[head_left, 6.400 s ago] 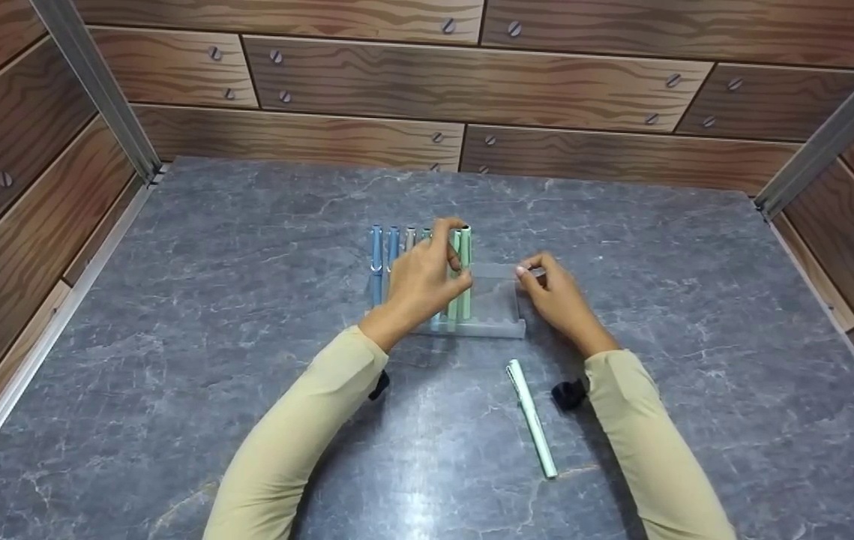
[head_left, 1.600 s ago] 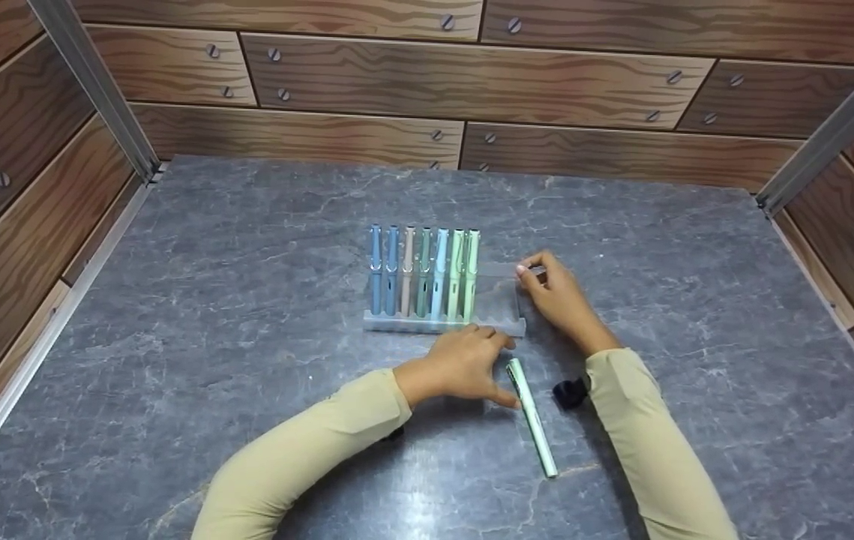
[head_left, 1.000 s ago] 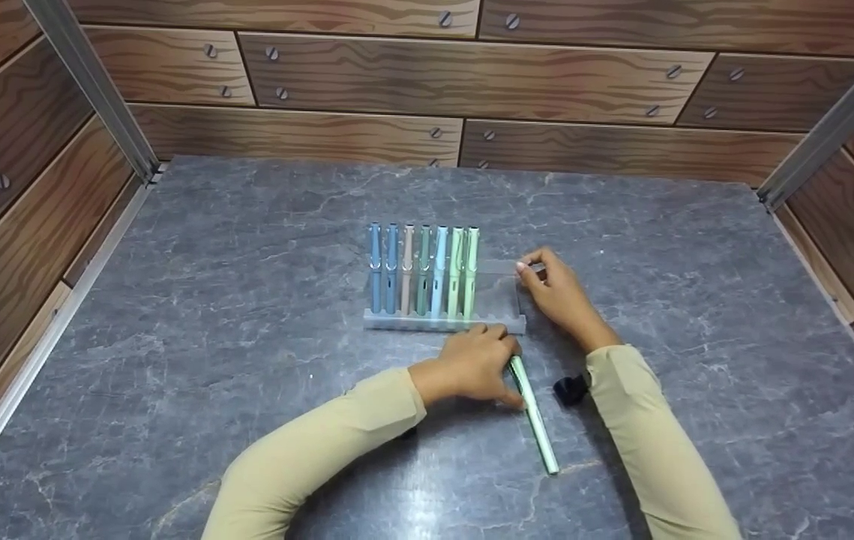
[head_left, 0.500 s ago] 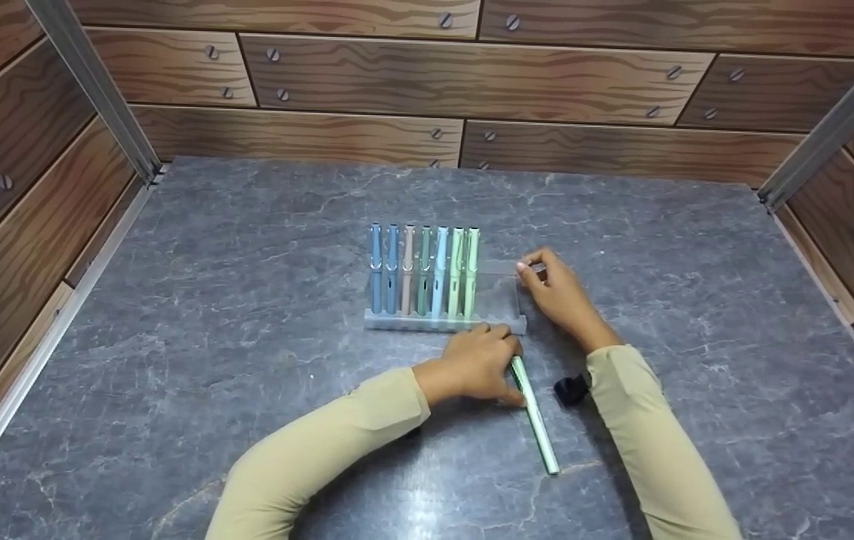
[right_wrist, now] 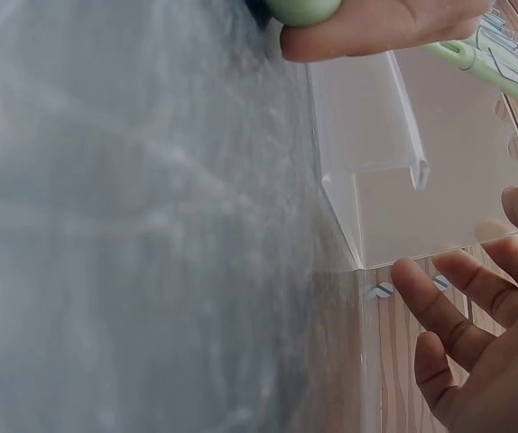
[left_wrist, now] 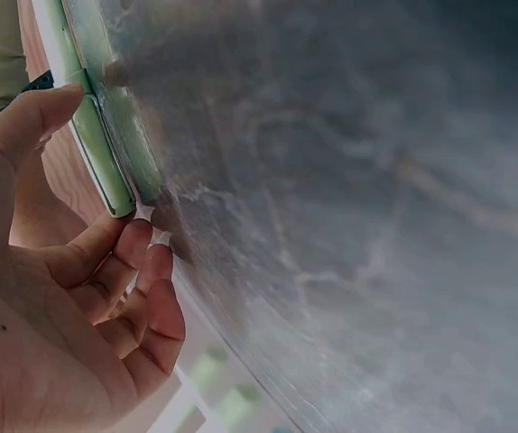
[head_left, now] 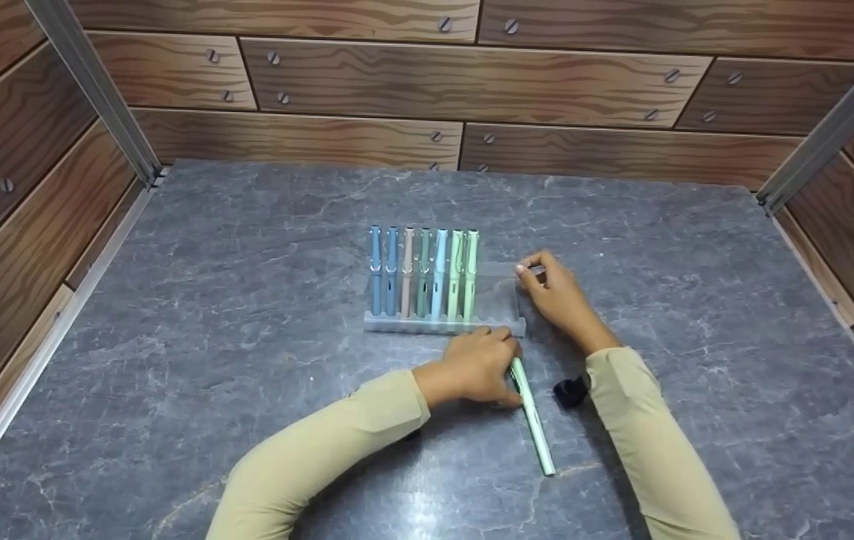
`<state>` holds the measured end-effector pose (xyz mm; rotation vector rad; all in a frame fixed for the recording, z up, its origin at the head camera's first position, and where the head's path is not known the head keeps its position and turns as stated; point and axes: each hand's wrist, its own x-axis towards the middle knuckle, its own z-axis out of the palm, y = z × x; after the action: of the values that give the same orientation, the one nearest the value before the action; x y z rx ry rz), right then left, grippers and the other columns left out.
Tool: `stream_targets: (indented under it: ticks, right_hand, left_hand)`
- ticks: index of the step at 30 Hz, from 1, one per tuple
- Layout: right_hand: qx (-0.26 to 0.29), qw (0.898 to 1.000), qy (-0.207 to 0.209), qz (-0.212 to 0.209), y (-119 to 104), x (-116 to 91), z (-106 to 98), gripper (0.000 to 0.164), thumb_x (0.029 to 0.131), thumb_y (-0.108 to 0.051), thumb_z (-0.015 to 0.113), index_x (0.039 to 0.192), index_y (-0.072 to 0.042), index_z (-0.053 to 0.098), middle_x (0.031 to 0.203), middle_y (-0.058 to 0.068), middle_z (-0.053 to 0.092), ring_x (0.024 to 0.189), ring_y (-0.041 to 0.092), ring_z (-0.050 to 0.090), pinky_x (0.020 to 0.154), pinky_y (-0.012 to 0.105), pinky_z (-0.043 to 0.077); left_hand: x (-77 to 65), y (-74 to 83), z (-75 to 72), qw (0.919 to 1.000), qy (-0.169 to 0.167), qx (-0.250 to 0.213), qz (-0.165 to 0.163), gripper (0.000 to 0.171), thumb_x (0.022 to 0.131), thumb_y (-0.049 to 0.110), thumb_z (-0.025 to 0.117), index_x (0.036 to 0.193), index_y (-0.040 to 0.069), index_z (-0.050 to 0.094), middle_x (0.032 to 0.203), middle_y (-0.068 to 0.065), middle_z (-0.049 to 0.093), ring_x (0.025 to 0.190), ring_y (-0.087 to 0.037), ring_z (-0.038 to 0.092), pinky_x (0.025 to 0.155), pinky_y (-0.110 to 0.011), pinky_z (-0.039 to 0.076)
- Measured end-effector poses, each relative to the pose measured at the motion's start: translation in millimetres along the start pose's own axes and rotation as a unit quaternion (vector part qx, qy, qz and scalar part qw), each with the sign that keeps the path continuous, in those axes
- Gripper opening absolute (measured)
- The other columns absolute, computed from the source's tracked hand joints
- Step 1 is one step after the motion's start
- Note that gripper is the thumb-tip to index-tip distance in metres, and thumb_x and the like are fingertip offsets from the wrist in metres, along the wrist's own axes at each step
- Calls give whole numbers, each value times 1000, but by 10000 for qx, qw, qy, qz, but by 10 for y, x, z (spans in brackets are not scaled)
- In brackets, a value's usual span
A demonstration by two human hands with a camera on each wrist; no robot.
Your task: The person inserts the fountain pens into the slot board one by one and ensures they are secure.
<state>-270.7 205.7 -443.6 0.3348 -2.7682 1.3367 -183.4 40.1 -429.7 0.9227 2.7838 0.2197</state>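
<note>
A loose mint-green pen (head_left: pixel 534 427) lies slantwise on the table in front of a clear pen stand (head_left: pixel 498 298). My left hand (head_left: pixel 477 366) pinches the pen near its upper end; in the left wrist view the thumb lies on its green barrel (left_wrist: pixel 101 149) and a fingertip meets its end. My right hand (head_left: pixel 560 300) holds the stand's right edge between thumb and fingers, also visible in the right wrist view beside the clear panel (right_wrist: pixel 448 207). Several pens stand in a row in the stand: blue, beige, dark green, light blue, and light green (head_left: pixel 471 274) rightmost.
The grey marbled table (head_left: pixel 247 300) is bounded by wood-patterned walls (head_left: pixel 397 82) with metal posts at the corners. A black wrist camera (head_left: pixel 570 391) sits under the right sleeve, close to the loose pen.
My left hand has come down from the row of pens to the loose pen and taken hold of it. The pen's lower end has shifted slightly left. My right hand stays on the stand's edge.
</note>
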Motion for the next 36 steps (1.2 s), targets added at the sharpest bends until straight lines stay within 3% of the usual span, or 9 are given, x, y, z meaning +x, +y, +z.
stream_targets:
  ticks: [6, 13, 17, 25, 36]
  right_hand:
    - [8, 10000, 1, 3, -20, 7, -14, 22, 101, -21, 49, 110, -1, 51, 112, 22, 63, 97, 33, 66, 83, 41, 52]
    - [51, 10000, 68, -42, -17, 0, -3, 21, 100, -19, 50, 109, 0, 52, 108, 22, 66, 94, 33, 67, 80, 34, 51]
    - [101, 9999, 101, -42, -6, -3, 10, 20, 100, -19, 51, 108, -1, 53, 104, 22, 67, 93, 33, 68, 79, 30, 50]
    - [52, 9999, 80, -85, -2, 2, 13, 23, 101, -20, 50, 111, 0, 51, 112, 23, 63, 99, 35, 67, 88, 45, 51]
    - [11, 10000, 52, -33, -7, 0, 13, 23, 101, -21, 49, 112, -1, 51, 114, 22, 62, 104, 35, 65, 91, 46, 50]
  left_hand:
    - [5, -4, -3, 10000, 24, 26, 36, 53, 72, 54, 76, 110, 21, 61, 107, 6, 57, 93, -15, 54, 69, -29, 47]
    - [-1, 0, -8, 9998, 105, -31, 146, 49, 73, 53, 76, 105, 21, 56, 97, 7, 59, 87, -12, 58, 60, -28, 45]
    - [11, -3, -6, 9994, 116, -282, 172, 52, 73, 50, 77, 108, 20, 54, 87, 7, 61, 77, -12, 59, 52, -28, 42]
    - [19, -7, -24, 9939, 138, -1069, 210, 57, 74, 37, 79, 119, 19, 49, 77, 10, 63, 66, -8, 58, 52, -25, 41]
    - [21, -33, -27, 9823, 21, -1867, 110, 60, 75, 28, 80, 124, 19, 47, 83, 10, 69, 63, -6, 57, 54, -22, 41]
